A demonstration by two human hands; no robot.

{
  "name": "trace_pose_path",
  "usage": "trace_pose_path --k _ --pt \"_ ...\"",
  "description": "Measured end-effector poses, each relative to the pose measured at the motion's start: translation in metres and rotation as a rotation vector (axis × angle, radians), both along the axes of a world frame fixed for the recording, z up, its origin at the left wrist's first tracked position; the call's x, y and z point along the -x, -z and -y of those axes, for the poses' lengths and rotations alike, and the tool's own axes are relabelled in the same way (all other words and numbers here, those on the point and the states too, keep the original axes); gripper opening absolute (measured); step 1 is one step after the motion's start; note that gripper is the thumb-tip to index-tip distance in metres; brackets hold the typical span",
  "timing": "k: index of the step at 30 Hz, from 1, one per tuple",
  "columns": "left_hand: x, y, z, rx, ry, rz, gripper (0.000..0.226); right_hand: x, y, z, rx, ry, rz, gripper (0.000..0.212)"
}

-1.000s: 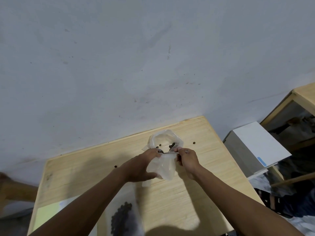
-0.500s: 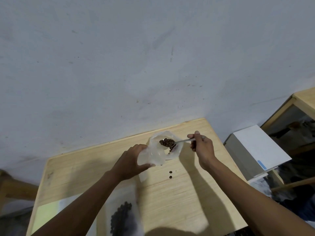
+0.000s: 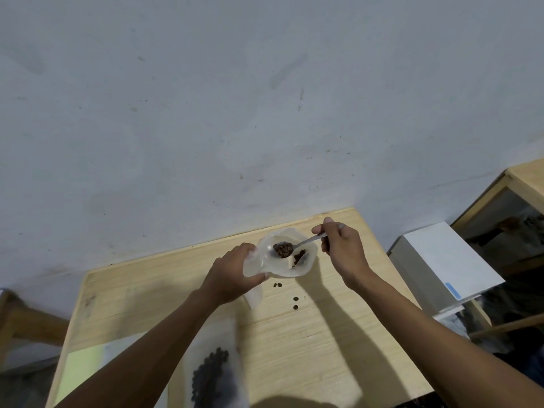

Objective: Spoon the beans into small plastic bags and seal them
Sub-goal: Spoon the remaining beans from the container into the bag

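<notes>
My left hand [image 3: 232,275] grips a small clear plastic bag [image 3: 256,265] by its left side, above the far part of the wooden table [image 3: 323,334]. A larger clear bag [image 3: 300,260] with a few dark beans lies just behind it. My right hand [image 3: 341,251] pinches the handle of a metal spoon [image 3: 306,242], whose bowl is heaped with brown beans [image 3: 283,250] and hovers over the open bags. A few loose beans [image 3: 295,303] lie on the table below the bags.
Near the front edge lies a clear bag of dark beans [image 3: 210,375], partly under my left forearm. A pale green sheet [image 3: 79,369] sits at the front left. A white box [image 3: 441,266] stands off the table's right side, with a wooden shelf [image 3: 524,184] behind it.
A second ago both hands held the small bag together. My right hand let go and now holds a spoon loaded with beans over the bag; my left hand keeps hold of the bag.
</notes>
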State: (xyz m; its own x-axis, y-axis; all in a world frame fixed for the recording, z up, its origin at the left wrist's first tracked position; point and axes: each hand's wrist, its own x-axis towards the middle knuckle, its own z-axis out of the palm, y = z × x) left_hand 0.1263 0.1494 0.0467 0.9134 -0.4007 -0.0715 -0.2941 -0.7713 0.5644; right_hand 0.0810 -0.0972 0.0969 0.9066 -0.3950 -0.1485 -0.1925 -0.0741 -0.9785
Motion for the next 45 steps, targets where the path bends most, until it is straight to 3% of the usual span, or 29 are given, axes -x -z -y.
trace_pose_path --k 6,11,17,23,26,31,38,45 --pt "-0.001 -0.001 -0.001 0.017 -0.023 -0.049 0.057 0.004 -0.004 -0.019 0.272 -0.201 0.175 0.027" --pt "0.000 0.001 -0.004 0.023 -0.045 -0.085 0.057 0.004 -0.006 -0.014 0.313 -0.197 0.252 0.026" --pt "0.001 0.005 -0.014 0.027 -0.010 -0.030 0.064 0.005 0.015 0.008 0.123 0.112 0.164 0.035" --pt "0.003 0.003 -0.014 -0.083 0.365 0.095 0.089 0.017 0.073 -0.001 0.036 0.167 0.011 0.026" --pt "0.003 0.002 -0.005 -0.133 0.464 0.056 0.083 0.016 0.086 -0.011 -0.059 0.232 -0.055 0.025" --pt "-0.002 0.006 0.008 -0.141 0.468 -0.087 0.082 0.009 0.096 -0.022 -0.194 0.268 -0.101 0.024" --pt "-0.006 0.018 0.008 -0.137 0.542 0.027 0.081 0.014 0.104 -0.035 -0.377 0.286 -0.157 0.025" --pt "-0.006 0.015 0.002 -0.159 0.574 0.053 0.077 0.009 0.102 -0.037 -0.559 0.178 -0.352 0.030"
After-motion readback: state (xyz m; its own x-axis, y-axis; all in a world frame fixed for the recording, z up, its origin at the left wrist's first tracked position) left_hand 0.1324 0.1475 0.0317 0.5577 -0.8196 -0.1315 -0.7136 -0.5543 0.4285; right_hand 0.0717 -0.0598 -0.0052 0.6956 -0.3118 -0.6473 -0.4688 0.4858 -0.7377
